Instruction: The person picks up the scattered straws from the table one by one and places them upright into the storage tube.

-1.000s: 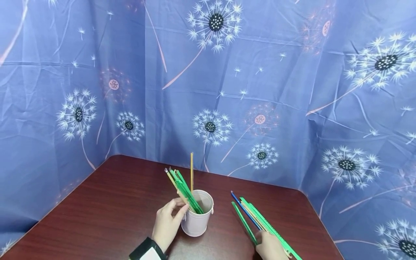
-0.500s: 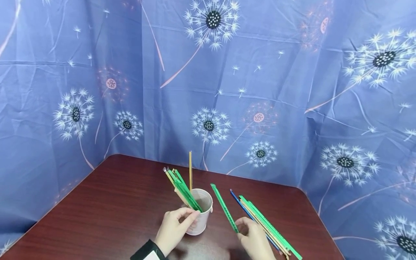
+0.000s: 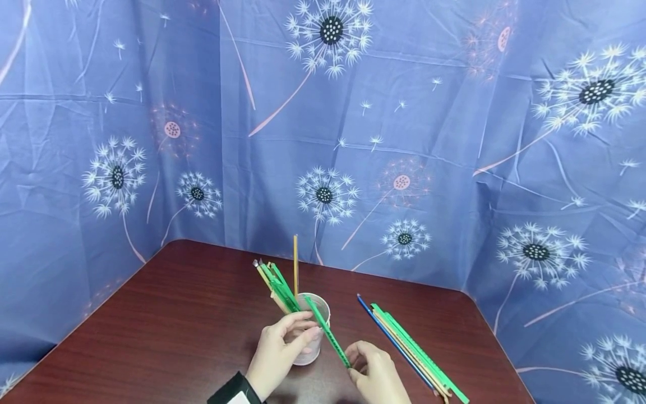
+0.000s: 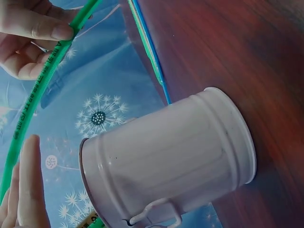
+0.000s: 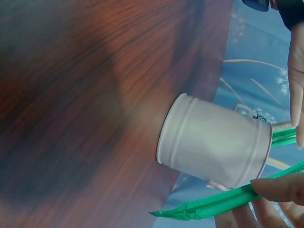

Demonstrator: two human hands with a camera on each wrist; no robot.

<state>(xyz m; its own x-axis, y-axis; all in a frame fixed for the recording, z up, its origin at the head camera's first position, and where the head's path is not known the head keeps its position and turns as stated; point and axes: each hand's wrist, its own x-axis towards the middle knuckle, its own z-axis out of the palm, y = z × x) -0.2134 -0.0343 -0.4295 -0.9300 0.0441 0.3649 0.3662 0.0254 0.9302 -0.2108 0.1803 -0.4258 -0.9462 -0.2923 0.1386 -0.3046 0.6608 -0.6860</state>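
My right hand (image 3: 374,370) pinches a long thin green-wrapped stick (image 3: 330,336) near its lower end, and its upper end slants over the bucket's mouth. Dark print runs along the wrapper in the left wrist view. The small white metal bucket (image 4: 166,152) stands upright on the table. Inside it, several green-wrapped sticks (image 3: 282,289) and pale sticks lean left, while one yellow stick (image 3: 296,264) rises at the back. My left hand (image 3: 277,350) is at the bucket's near left side with its fingers extended, fingertips close to the held stick and hiding part of the rim.
On the table to the right lie a blue stick (image 3: 391,336), pale sticks and green-wrapped sticks (image 3: 419,342) side by side. The dark reddish wooden table (image 3: 202,325) reaches back to a blue dandelion-print curtain (image 3: 262,185).
My right hand has picked the green-wrapped stick out of the right-hand group and brought it left to the bucket. My left hand's fingers have come off the leaning sticks and shifted slightly right.
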